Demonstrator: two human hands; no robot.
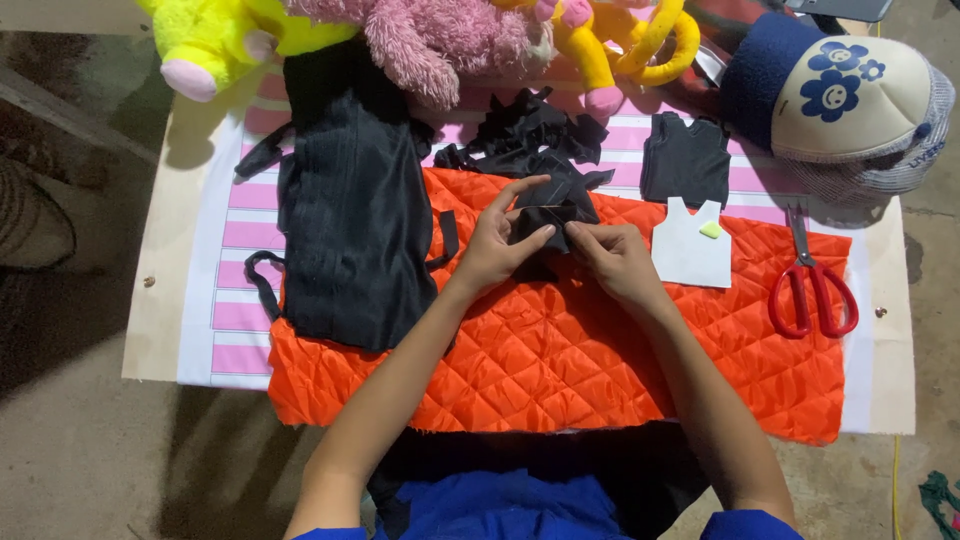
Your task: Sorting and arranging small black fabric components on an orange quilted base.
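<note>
A makeshift home sewing spot is showing here: a low board table point(160, 330) sitting on bare concrete floor point(70, 450), orange quilted fabric point(560, 350) lying centre, red scissors point(812, 290) at three o'clock, plush toys point(440, 35) crowding twelve o'clock.

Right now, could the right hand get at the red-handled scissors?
Probably yes. The scissors lie uncovered on the orange quilted fabric to the right of the right hand, nothing between them. But that hand is pinching a black fabric piece and must release it first.
</note>
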